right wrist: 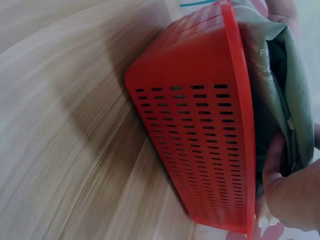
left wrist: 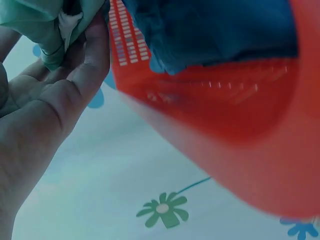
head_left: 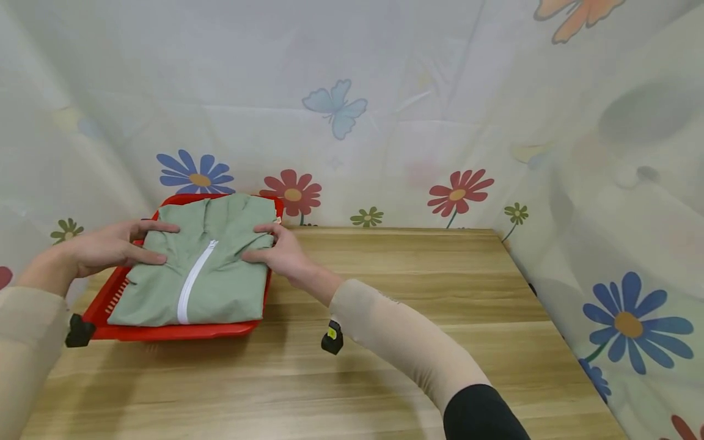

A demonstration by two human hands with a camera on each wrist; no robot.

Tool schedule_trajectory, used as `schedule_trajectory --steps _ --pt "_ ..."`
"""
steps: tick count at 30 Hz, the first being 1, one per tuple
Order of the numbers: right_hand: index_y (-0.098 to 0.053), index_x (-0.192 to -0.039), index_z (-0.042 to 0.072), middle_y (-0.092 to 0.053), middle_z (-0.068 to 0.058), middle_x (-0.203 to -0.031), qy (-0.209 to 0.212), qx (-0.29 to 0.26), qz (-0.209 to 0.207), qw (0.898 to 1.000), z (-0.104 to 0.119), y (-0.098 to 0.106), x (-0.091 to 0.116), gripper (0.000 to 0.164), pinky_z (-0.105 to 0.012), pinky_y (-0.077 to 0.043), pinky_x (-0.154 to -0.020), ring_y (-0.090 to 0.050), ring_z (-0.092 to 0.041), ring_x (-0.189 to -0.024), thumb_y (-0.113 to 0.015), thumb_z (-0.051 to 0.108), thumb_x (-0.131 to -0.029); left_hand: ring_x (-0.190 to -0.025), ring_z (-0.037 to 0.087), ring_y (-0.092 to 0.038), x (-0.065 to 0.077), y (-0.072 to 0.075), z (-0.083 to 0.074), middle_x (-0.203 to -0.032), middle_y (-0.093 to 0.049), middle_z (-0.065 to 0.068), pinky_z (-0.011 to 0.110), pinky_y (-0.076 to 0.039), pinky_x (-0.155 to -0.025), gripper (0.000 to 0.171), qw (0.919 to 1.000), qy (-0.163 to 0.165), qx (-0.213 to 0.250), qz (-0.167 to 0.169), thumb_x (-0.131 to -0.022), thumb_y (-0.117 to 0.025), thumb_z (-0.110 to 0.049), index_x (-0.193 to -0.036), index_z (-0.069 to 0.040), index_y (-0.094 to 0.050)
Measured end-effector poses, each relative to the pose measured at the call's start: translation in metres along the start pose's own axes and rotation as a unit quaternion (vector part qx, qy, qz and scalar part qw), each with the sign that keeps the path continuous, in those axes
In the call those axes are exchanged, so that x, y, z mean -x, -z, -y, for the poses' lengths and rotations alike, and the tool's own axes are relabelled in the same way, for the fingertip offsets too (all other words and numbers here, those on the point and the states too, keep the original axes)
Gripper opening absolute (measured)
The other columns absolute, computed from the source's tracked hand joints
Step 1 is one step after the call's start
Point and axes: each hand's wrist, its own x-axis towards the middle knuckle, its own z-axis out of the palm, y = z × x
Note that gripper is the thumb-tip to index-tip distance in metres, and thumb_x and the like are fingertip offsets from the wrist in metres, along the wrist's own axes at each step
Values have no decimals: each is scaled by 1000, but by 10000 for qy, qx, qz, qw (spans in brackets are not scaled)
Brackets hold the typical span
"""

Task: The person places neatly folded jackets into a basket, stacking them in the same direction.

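Observation:
A folded light green jacket (head_left: 231,287) with a white zipper (head_left: 195,278) lies on top of a red plastic basket (head_left: 165,333), covering most of its opening. My left hand (head_left: 107,247) holds the jacket's left side, fingers and thumb spread at the edge. On the opposite side, my right hand (head_left: 286,253) grips the jacket's right edge. In the right wrist view, a digit is tucked into the folded layers, near white lettering on the fabric (right wrist: 265,60). Beneath the jacket, dark blue cloth (left wrist: 215,30) sits inside the basket in the left wrist view.
The basket stands at the left of a wooden table (head_left: 396,293). Behind and beside the table hangs a white sheet (head_left: 396,140) printed with flowers and butterflies. Slotted holes line the basket's side wall (right wrist: 185,120).

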Motion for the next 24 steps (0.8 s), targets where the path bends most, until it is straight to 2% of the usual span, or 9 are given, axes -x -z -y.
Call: schedule_trajectory --steps 3,5,10,13,19,24 --pt "-61 -133 9 -59 4 -108 48 -30 17 10000 1 -5 -2 53 -25 -54 -82 -59 -10 -94 -84 8 -86 -133 52 -30 2 4 3 -161 -3 34 39 -54 -89 78 9995 -59 -300 -29 -94 -75 -25 -157 -7 -33" --pt "-60 -134 9 -59 5 -109 57 -56 54 10000 1 -8 -2 54 -24 -54 -84 -59 -10 -96 -83 8 -86 -135 54 -24 2 6 6 -162 1 35 39 -54 -89 78 9993 -59 -378 -29 -94 -75 -24 -158 -7 -32" --pt "-58 -136 11 -58 6 -113 -1 -98 156 9998 0 -11 -3 55 -24 -53 -86 -57 -9 -99 -83 9 -87 -129 47 -36 0 7 10 -160 -3 35 36 -56 -86 78 9996 -2 -287 -69 -95 -74 -21 -158 -5 -31" --pt "-59 -135 11 -59 5 -113 -10 -147 135 9998 0 -11 -5 55 -25 -53 -86 -58 -10 -99 -83 9 -86 -124 43 -42 -2 7 11 -158 -11 34 37 -57 -85 79 9996 32 -244 -107 -94 -75 -22 -157 -5 -31" --pt "-58 -136 12 -60 3 -115 -95 -167 112 9998 2 -13 -7 54 -28 -54 -90 -58 -11 -100 -82 8 -87 -123 42 -43 -6 10 13 -151 -24 32 37 -56 -86 81 9991 112 -385 -158 -93 -76 -27 -157 -6 -31" --pt "-58 -136 12 -62 1 -111 -138 -203 61 9997 1 -15 -6 53 -32 -55 -91 -59 -12 -98 -80 5 -88 -125 49 -38 -9 12 14 -152 -18 37 44 -56 -88 81 9987 153 -473 -124 -94 -75 -26 -157 -3 -29"
